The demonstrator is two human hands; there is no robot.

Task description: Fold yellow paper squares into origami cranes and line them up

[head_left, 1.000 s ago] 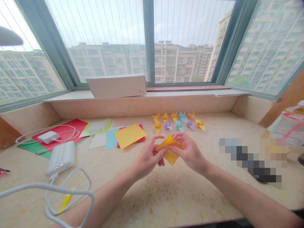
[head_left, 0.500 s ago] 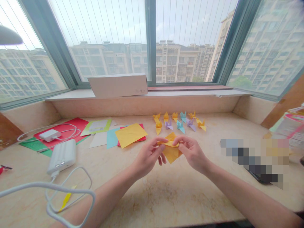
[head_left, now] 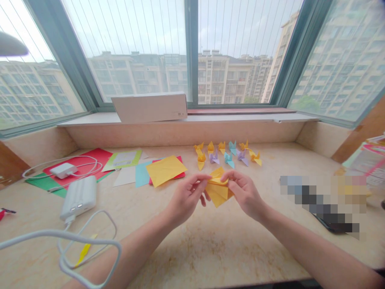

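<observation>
Above the marble counter (head_left: 210,245), both my hands hold a partly folded piece of orange paper (head_left: 218,191). My left hand (head_left: 188,196) pinches its left edge between thumb and fingers. My right hand (head_left: 244,193) pinches its right side, thumb on top. The paper's point hangs downward between the hands. Just beyond the hands, several small folded paper cranes (head_left: 227,154) in orange, purple and blue stand in two rows.
Loose coloured sheets (head_left: 165,170) lie at left of centre, with red and green sheets (head_left: 54,182) further left under a white charger (head_left: 62,170). A white power bank (head_left: 78,197) with a looping cable (head_left: 75,241) sits at near left. A white box (head_left: 149,107) rests on the sill.
Both hands have drawn together on the orange paper, and its top flap has been folded down so layered folds now show. Nothing else has moved.
</observation>
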